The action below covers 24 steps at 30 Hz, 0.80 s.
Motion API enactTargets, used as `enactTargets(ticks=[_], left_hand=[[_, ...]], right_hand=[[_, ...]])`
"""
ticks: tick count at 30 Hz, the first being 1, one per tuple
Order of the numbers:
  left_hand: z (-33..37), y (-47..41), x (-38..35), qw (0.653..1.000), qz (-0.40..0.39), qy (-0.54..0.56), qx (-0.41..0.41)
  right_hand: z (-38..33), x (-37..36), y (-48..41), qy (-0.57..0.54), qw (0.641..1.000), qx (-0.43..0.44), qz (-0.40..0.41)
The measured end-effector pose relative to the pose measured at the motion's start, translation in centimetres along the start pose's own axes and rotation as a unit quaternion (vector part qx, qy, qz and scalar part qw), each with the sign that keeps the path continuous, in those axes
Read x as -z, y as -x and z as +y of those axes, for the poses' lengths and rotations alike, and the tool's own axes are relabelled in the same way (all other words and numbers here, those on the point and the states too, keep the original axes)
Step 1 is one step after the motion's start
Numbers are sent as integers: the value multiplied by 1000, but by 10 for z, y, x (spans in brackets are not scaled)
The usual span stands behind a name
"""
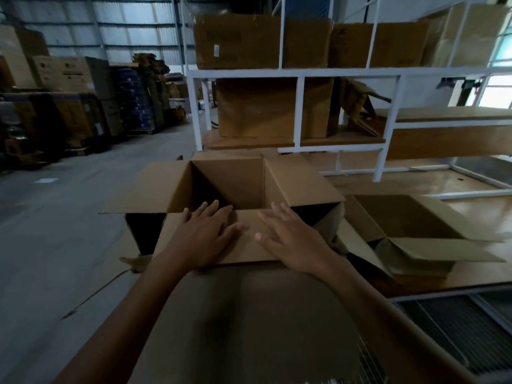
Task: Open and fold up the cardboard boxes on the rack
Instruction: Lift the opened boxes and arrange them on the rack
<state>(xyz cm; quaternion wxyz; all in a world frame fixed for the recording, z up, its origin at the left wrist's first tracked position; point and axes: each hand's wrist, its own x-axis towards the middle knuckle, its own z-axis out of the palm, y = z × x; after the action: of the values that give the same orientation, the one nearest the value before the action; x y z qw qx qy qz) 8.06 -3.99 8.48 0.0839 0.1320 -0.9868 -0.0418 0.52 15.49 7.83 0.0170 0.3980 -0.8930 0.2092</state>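
An open cardboard box (227, 184) stands in front of me with all its top flaps spread outward. My left hand (205, 234) lies flat on the near flap (243, 245), fingers apart and pointing toward the opening. My right hand (288, 236) rests flat on the same flap just to the right, fingers spread. Neither hand grips anything. The box's inside looks empty. More brown boxes (238, 40) sit on the white rack (299, 73) behind it.
A second opened box (410, 217) lies on its side to the right on a wooden platform (471, 273). Stacked cartons and pallets (69, 106) line the left wall. Grey concrete floor (55, 231) stretches left. A metal grate (457, 328) is at lower right.
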Motion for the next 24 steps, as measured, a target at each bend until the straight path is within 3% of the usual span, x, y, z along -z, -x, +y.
enactTargets(ticks=[6,10,14,17,21,24], left_hand=[[53,56,-21,994,78,51,-59],[115,95,-45,965,144,187,-113],[195,120,-87,918,187,330,-112],[256,134,-127,896,172,397,-98],[318,144,-175,894,85,427,-107],[350,141,-191,899,62,414,-125]], right_hand=[[28,-25,76,-11,992,53,117],[65,-28,146,-252,954,-40,157],[116,-34,224,-330,914,-119,206],[157,-28,270,-324,904,-177,215],[203,-11,315,-289,900,-223,236],[229,-2,341,-264,900,-245,244]])
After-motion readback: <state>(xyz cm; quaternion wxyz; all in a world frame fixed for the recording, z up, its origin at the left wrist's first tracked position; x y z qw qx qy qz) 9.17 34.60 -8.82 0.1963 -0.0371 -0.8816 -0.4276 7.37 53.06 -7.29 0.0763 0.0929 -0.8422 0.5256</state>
